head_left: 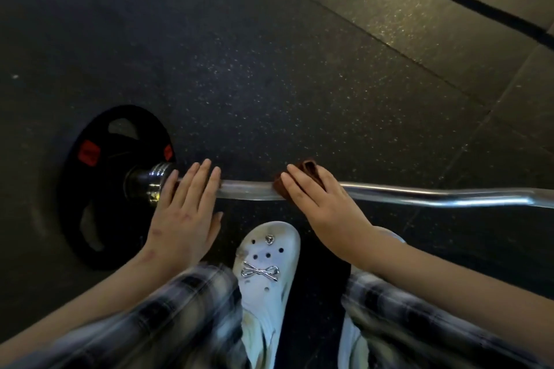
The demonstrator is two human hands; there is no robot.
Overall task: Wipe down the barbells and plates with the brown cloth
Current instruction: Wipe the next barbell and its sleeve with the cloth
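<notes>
- Left hand [186,207] lay flat on barbell [248,191] beside plate [96,189], fingers straight, together — likely steadying it.
- Right hand [323,204] pressed brown cloth [310,168] onto barbell, fingers together; thumb hidden.

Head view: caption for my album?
Right hand presses brown cloth on the barbell; left hand rests flat beside the plate.
</notes>
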